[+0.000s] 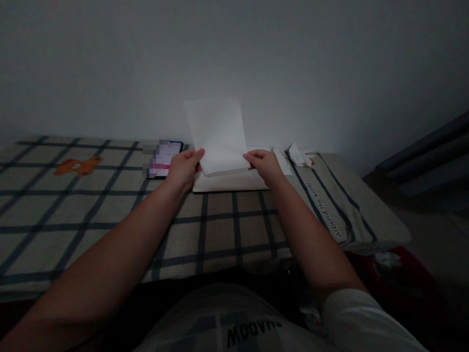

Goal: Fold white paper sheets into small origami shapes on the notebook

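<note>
Both hands holding a lined sheet of paper upright over a notebook on a bed.

Left of the left hand (183, 168), an orange bear patch (77, 166) on the checked bedcover (110, 215); just beside that grip, a lit phone (165, 159) lying flat. Left grip closed on the lower left edge of the sheet of paper (218, 134), thumb on the front. Under and between both grips, a notebook (230, 181) flat on the cover. Right hand (266, 166) pinching the sheet's lower right edge. Right of that grip, crumpled paper scraps (298, 154) near the wall, then printed lettering (324, 208) along the bedcover's edge.
</note>
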`<state>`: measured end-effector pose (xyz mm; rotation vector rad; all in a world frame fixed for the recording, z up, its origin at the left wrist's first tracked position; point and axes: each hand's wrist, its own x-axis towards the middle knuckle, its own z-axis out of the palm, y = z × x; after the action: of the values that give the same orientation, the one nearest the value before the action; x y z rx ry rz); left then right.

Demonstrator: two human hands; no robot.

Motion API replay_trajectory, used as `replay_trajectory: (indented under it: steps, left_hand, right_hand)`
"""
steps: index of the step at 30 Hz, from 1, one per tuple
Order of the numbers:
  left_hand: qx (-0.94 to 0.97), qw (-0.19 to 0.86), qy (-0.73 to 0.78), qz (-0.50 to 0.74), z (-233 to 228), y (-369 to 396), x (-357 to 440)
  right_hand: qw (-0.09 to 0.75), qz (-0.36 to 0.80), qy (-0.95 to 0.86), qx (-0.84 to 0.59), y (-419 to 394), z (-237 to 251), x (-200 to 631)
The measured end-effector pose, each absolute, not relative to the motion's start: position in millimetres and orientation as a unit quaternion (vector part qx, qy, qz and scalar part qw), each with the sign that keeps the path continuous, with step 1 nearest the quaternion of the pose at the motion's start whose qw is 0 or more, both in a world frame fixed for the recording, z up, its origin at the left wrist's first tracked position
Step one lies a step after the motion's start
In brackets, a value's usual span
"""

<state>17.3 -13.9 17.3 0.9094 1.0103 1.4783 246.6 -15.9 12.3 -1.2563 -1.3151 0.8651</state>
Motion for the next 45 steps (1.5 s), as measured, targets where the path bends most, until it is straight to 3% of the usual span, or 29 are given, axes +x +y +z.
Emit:
replay_trajectory:
  steps: [13,24,30,38,45]
  left_hand:
    - [0.387,0.597,0.419,0.564,14,-15,15]
    - [0.443,0.510,0.445,0.587,3,-5,7]
    - [0.445,0.496,0.457,0.589,6,-10,9]
    - [0.419,0.626,0.404,0.519,16,-18,15]
    - [0.440,0.570,0.408,0.562,10,-17,17]
  right_hand:
    - [0.567,0.343,-0.536,-0.523,-19,17,245]
    - [0.594,0.458,-0.440,-0.494,-19,20,244]
    - [0.559,0.426,-0.476,-0.528,-22,22,242]
    - [0.586,0.385,-0.454,-0.549,-22,24,240]
    - [0.585,0.378,-0.467,-0.545,-21,23,241]
